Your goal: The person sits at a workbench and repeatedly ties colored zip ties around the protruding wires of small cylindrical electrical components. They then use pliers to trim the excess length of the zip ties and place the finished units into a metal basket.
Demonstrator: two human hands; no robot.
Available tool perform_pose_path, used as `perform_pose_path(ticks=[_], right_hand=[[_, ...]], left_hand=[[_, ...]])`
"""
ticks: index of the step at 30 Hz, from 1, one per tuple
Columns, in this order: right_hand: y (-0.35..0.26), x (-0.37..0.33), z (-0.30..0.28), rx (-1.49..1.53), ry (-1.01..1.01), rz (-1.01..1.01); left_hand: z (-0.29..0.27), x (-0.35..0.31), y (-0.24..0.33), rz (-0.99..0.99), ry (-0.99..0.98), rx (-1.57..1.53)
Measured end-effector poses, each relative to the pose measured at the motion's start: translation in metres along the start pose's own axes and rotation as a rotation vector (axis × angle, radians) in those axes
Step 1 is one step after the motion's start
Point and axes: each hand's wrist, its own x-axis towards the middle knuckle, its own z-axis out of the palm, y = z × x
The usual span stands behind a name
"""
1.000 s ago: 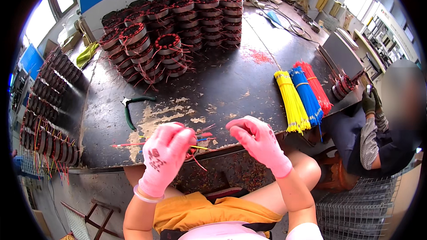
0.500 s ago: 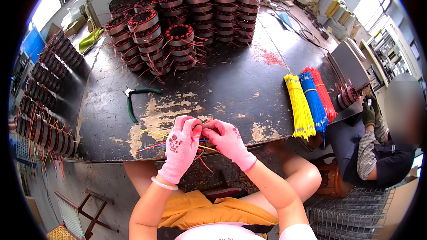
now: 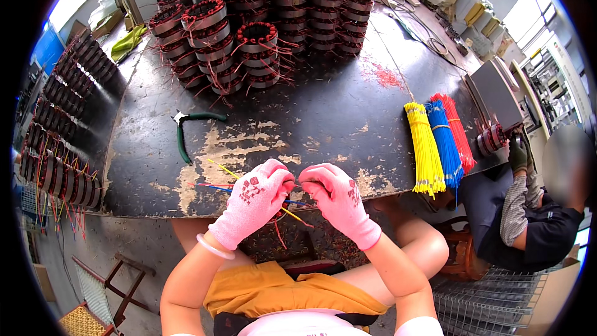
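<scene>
Both my hands wear pink gloves and meet near the table's front edge, a narrow gap between them. My left hand is closed, fingertips pinched and turned toward the right hand. Beneath it stick out a yellow wire and blue and red wire ends, with more wire showing on its right side. A dark rounded part below the glove is mostly covered. My right hand is also closed with bent fingers; what either pinch holds is hidden. Green-handled cutting pliers lie spread on the table beyond my left hand.
Stacks of wound motor stators stand at the back, and more stators in rows at left. Yellow, blue and red wire bundles lie at right. A co-worker sits at the far right, holding a stator.
My hands have drawn apart; their fingertips met before. The reddish strand between them no longer shows. The left wrist has turned, and the yellow wire now slants more steeply.
</scene>
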Motion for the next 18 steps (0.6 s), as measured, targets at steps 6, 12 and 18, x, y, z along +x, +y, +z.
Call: perform_pose_path(ticks=[6, 12, 18], right_hand=[[-0.010, 0.007, -0.011, 0.207, -0.129, 0.237], [-0.011, 0.009, -0.016, 0.205, -0.179, 0.254], [-0.012, 0.018, -0.021, 0.236, -0.271, 0.337]], left_hand=[[-0.006, 0.003, 0.011, -0.040, -0.034, 0.007], [-0.009, 0.005, 0.017, -0.037, -0.037, 0.028], [-0.002, 0.000, 0.024, -0.077, 0.033, -0.005]])
